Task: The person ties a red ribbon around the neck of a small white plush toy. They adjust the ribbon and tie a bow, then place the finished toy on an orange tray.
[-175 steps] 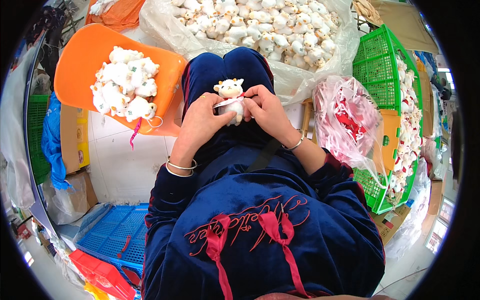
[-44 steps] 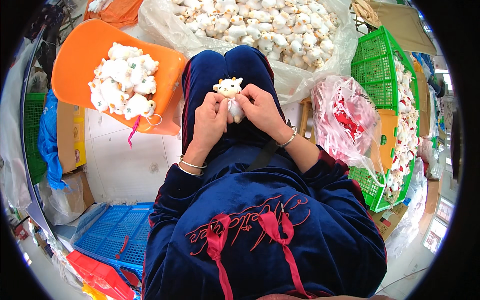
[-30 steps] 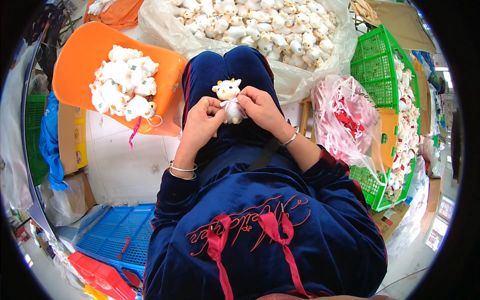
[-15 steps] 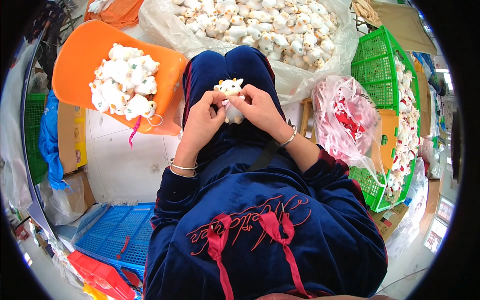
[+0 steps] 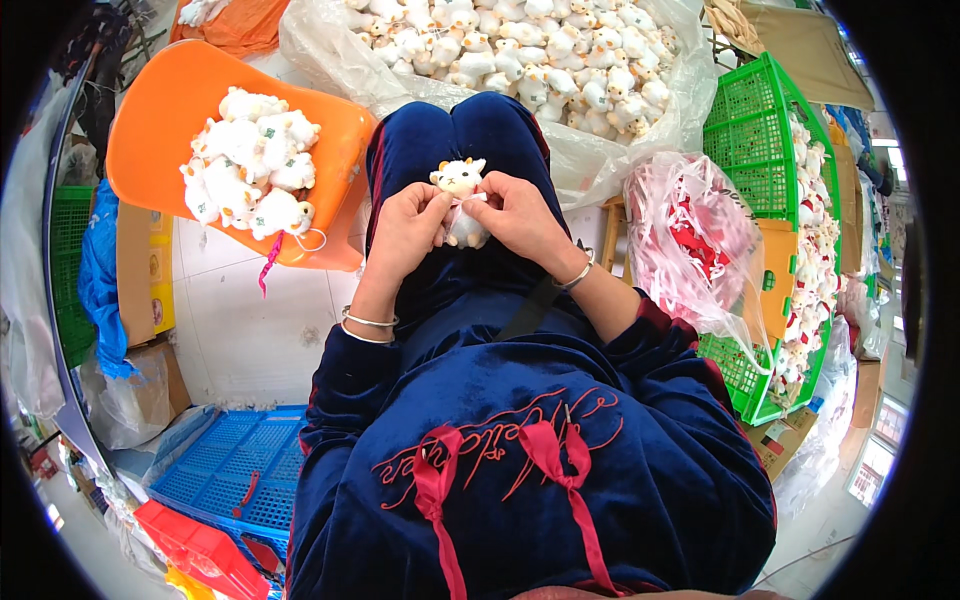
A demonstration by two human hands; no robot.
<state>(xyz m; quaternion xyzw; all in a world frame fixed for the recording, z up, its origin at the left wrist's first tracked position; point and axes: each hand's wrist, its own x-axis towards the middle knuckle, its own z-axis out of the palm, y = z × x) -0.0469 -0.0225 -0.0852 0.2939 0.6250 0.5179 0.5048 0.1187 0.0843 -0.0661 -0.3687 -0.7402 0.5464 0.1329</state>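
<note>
A small white plush animal (image 5: 459,178) with orange horns and ears sits upright on my lap, facing me. Around its neck runs a pale pink ribbon (image 5: 462,201). My left hand (image 5: 405,232) pinches the ribbon at one side of the neck, thumb and forefinger together. From the other side my right hand (image 5: 522,218) pinches it too, its fingertips against the toy's chest. My fingers hide part of the ribbon, so I cannot tell whether it is knotted.
Several similar plush toys lie on an orange chair (image 5: 150,130) at the left. A clear plastic bag (image 5: 310,45) full of them stands beyond my knees. At the right are a bag of red and white ribbons (image 5: 690,240) and a green crate (image 5: 745,120). A blue crate (image 5: 225,455) is lower left.
My left hand has turned slightly and its fingers have drawn in closer to the toy's neck. The right hand and the toy stay almost in place.
</note>
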